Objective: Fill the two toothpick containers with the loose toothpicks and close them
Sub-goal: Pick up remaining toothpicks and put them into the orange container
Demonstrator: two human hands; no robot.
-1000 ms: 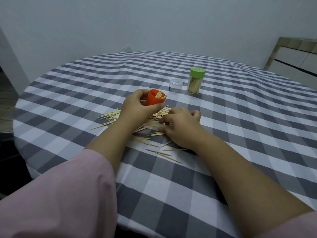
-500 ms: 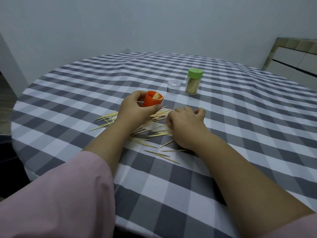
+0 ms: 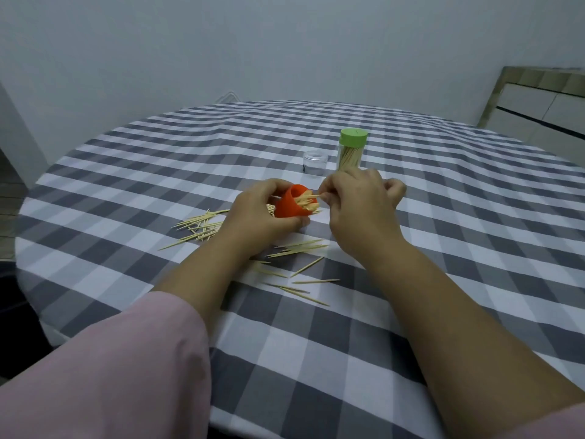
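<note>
My left hand grips an orange container, tilted with its mouth toward the right and toothpicks sticking out of it. My right hand pinches a few toothpicks at that mouth. Loose toothpicks lie scattered on the checked tablecloth below my hands, with another pile of toothpicks to the left. Behind my right hand stands a clear container with a green lid, full of toothpicks and closed. A small clear plastic cup sits beside it on the left.
The round table is covered by a grey and white checked cloth. A white wall rises behind it. A cabinet stands at the far right. The table's left edge drops to a dark floor.
My right hand lifted from the toothpicks on the cloth and moved up to the orange container's mouth with toothpicks pinched in it. The left hand kept hold of the container.
</note>
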